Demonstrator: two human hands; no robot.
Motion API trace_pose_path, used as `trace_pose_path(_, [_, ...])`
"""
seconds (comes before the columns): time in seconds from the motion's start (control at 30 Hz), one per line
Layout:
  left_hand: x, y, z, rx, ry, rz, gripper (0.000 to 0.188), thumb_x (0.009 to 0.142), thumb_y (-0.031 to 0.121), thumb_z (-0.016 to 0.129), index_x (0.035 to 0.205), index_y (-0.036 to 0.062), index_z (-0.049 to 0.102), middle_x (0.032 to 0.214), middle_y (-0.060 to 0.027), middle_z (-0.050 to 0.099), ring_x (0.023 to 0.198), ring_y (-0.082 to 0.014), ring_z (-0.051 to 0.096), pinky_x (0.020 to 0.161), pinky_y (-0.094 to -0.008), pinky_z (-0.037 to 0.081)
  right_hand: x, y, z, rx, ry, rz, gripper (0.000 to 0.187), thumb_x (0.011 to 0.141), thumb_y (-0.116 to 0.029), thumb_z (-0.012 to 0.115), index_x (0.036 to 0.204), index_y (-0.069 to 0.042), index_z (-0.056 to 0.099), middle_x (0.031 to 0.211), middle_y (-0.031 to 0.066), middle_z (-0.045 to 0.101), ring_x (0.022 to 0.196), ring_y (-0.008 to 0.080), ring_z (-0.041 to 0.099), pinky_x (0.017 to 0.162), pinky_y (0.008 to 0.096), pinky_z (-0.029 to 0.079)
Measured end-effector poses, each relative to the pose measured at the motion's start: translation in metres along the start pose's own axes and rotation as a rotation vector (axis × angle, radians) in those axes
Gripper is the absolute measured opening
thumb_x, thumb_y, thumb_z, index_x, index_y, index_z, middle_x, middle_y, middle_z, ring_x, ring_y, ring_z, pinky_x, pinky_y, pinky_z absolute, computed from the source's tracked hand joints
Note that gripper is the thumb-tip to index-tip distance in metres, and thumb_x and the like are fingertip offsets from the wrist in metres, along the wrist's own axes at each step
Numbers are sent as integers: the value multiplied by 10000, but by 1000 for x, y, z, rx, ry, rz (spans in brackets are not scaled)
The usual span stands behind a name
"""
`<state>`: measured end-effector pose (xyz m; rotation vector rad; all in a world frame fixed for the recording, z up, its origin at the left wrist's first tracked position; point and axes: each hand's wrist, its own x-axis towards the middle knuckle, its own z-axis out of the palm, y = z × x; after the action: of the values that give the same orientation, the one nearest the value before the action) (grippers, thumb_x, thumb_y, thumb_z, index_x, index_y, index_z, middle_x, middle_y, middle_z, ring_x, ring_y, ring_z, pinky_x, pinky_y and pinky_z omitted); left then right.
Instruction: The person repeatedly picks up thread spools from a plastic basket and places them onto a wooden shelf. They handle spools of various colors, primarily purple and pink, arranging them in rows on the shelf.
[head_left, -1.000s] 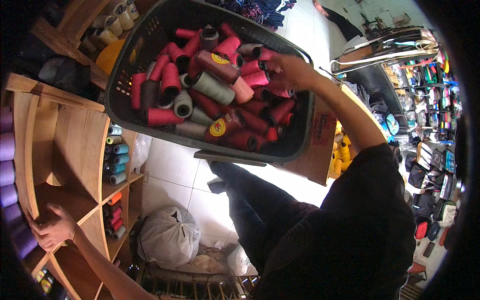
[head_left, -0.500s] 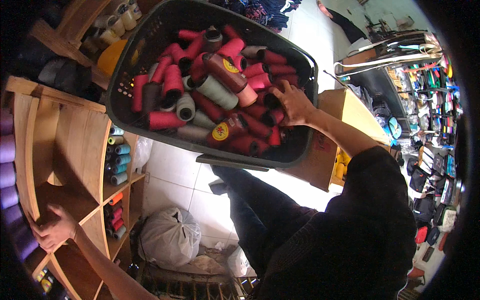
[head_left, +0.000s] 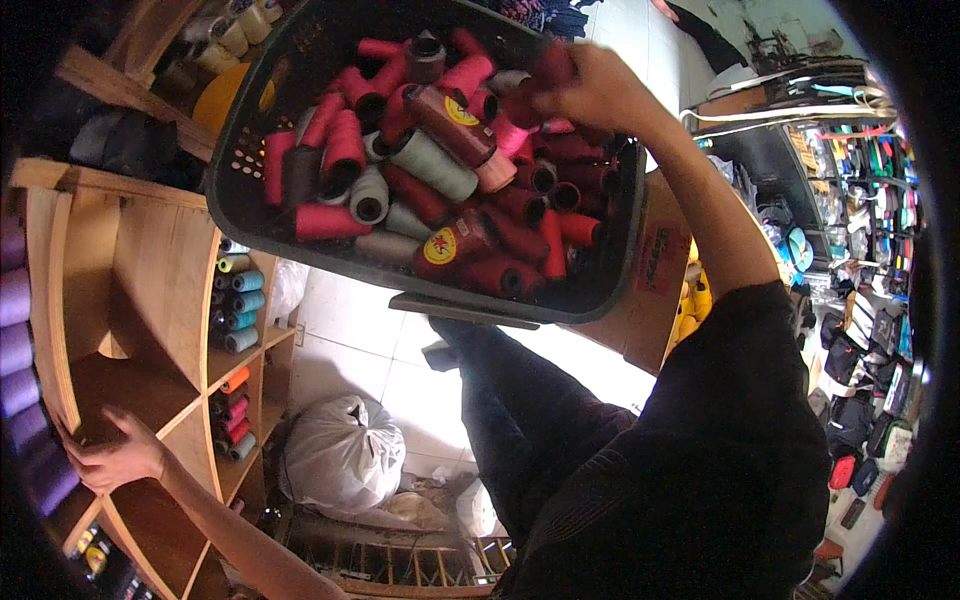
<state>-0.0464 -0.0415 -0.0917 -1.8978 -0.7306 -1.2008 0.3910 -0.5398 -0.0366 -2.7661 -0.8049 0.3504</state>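
Observation:
A dark plastic basket [head_left: 420, 290] full of thread spools stands ahead of me. Among them are a pink spool [head_left: 345, 140], a grey spool [head_left: 433, 167] and a maroon spool with a yellow label [head_left: 450, 245]. Over the basket's far right corner, my right hand [head_left: 600, 90] is closed around a dark red thread spool [head_left: 553, 68], slightly blurred and partly hidden by the fingers. Low on the left, my left hand [head_left: 122, 458] grips the front edge of a wooden shelf [head_left: 165, 290], its thumb apart from the fingers.
Purple thread spools [head_left: 20, 360] line the far left, and teal spools [head_left: 245, 300] fill a compartment. A tied white plastic bag [head_left: 345, 455] lies on the tiled floor. Right of the basket stands a cardboard box [head_left: 650, 270] beside yellow spools [head_left: 693, 300]. Racks of goods [head_left: 860, 190] extend along the right.
My right hand has lifted from the basket's right side up to its far corner, now with a dark red spool in it. My left hand stays at the shelf edge.

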Motion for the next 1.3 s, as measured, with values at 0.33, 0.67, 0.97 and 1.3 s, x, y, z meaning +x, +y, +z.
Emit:
trace_pose_path(0.33, [-4,63,-23,-468,114,-268,618,852,451,753,1244,17,554,1245,-150,558,1095,-322,568,997,-455,419,1,46,50,-22,-41,-334,411,767,-283,762,1044,1,657,905,229,702,870,402,702,737,490,564])
trace_pose_path(0.67, [22,389,-181,-1366,-1236,349,675,789,403,767,1322,71,522,1306,-183,515,1295,-379,429,1004,-577,409,-112,76,173,-727,-368,-48,635,825,-234,662,1335,66,433,1293,233,513,1267,406,474,924,602,495])
trace_pose_path(0.97, [29,413,-190,-1137,-1481,646,913,633,555,820,1375,117,517,1308,-216,466,1335,-416,355,1018,-638,390,-111,77,173,-626,-392,15,1081,520,-339,924,1357,79,383,1298,208,511,1279,416,458,945,629,489])
trace_pose_path(1.3, [18,404,-173,-1217,-1388,666,665,651,424,786,1227,121,653,1305,-207,442,1286,-408,393,1052,-662,342,-99,49,129,-507,-441,3,596,725,-192,774,1195,43,494,1123,190,631,1014,349,668,772,471,586])
